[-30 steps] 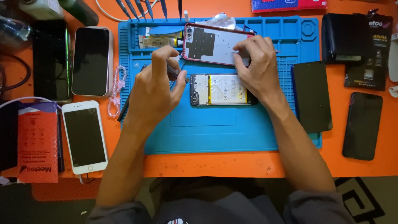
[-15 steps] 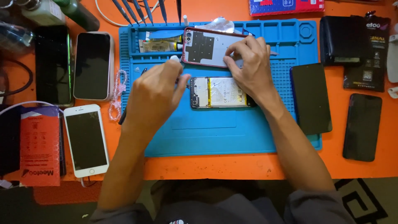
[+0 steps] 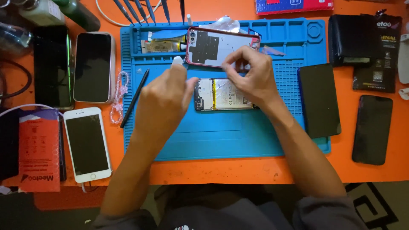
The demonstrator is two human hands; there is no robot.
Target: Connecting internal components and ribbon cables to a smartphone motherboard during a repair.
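Both hands' fingers [image 3: 238, 64] pinched over opened phone [image 3: 223, 94]

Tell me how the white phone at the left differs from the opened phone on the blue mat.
The white phone is whole, its dark screen facing up; the opened phone has its back off, with battery and circuit board showing. The white phone lies lengthwise toward the person on the orange table, untouched; the opened phone lies crosswise on the blue mat, under both hands. Both lie flat.
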